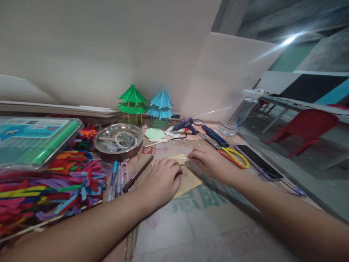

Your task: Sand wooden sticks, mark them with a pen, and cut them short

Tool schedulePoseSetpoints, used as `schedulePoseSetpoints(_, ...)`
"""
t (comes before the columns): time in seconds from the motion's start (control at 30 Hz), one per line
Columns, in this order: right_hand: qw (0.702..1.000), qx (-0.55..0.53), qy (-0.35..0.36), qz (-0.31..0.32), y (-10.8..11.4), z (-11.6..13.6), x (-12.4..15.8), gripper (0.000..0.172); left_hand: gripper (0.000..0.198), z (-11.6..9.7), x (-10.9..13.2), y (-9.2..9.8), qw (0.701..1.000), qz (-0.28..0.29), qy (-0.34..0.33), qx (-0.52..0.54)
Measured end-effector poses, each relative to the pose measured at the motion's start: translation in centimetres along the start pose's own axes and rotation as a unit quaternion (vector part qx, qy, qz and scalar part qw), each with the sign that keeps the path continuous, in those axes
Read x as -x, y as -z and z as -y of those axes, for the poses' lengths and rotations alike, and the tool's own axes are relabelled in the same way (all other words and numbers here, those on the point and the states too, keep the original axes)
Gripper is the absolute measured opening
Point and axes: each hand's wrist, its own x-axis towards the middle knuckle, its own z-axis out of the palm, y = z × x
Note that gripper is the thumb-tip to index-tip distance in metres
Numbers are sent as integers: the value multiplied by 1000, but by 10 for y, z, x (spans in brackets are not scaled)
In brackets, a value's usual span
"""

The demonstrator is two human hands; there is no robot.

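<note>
Centrally, the yellow paper (189, 182) lies beneath the left hand (165, 176), whose fingers are curled, their hold I cannot tell. The right hand (205, 160), nearer, pinches with closed fingertips the right end of the pale stick (183, 158), over the paper's far part, pointing sideways to the left fingers.
</note>
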Motion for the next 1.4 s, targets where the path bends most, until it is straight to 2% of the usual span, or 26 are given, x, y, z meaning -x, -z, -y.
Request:
schedulePoseSetpoints(0.13,993,79,62,57,3,-1,-23,19,17,-2,0,2,1000,6,-1,-9)
schedulePoseSetpoints(0.2,992,78,44,84,-1,-1,-46,17,17,-2,0,2,1000,8,-2,-14)
schedulePoseSetpoints(0.37,993,63,25,95,-26,12,-106,12,17,0,1,2,1000,5,-4,-24)
schedulePoseSetpoints(0.47,994,56,-11,91,-31,15,-117,18,18,1,1,2,1000,5,-7,-25)
schedulePoseSetpoints(0.6,989,64,-116,67,0,-5,-91,26,19,3,-1,1,1000,3,-13,-19)
schedulePoseSetpoints(0.7,971,82,-215,65,31,-28,-55,22,20,4,-3,0,1000,2,-17,-12)
schedulePoseSetpoints(0.8,949,95,-287,85,47,-45,-23,17,20,5,-4,0,1000,1,-20,-12)
schedulePoseSetpoints(0.9,939,92,-313,104,43,-51,-6,13,21,5,-4,-1,1000,-3,-22,-16)
schedulePoseSetpoints(0.97,940,85,-313,103,33,-53,-3,17,21,6,-4,-1,1000,-7,-24,-18)
schedulePoseSetpoints(1.17,952,83,-291,55,3,-60,-5,16,22,7,-6,-1,1000,-1,-22,-16)
schedulePoseSetpoints(1.4,961,102,-257,-8,-5,-63,-2,16,21,7,-6,-1,1000,2,-19,-14)
